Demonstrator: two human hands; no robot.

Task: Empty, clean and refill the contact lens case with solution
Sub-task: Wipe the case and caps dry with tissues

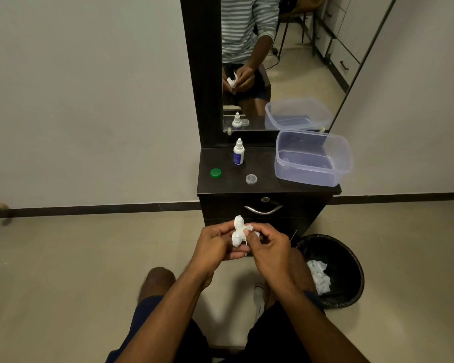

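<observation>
Tissue [238,233] wrapped and bunched around what I take to be the contact lens case sits between both hands, held out in front of the body and below the edge of the table [268,186]; the case itself is hidden under the paper, so its state cannot be told. The left hand [215,244] is closed around the lower part of the bundle, bracing it from behind, while the right hand [266,244] is pinched on a twisted tail of the tissue at the bundle's side. That split looks deliberate: one hand steadies the case, the other works the paper into it, so I judge this to be the wiping or drying step, with refilling not yet begun.

Just to the right of the hands, on the floor, stands a black waste bin [351,260] with crumpled tissue [319,276] in it, placed close so that used paper can be dropped without reaching.

Up on the table, the green cap [215,173] and the clear cap [251,179] lie apart from each other, off the case, which leaves both wells open for cleaning. The solution bottle [238,152] stands upright behind them, near the mirror [286,61], ready for the refill. A clear plastic tub [313,176] sits at the right end of the table, partly over its edge, presumably to catch emptied liquid; whether it holds any is hard to tell.
</observation>
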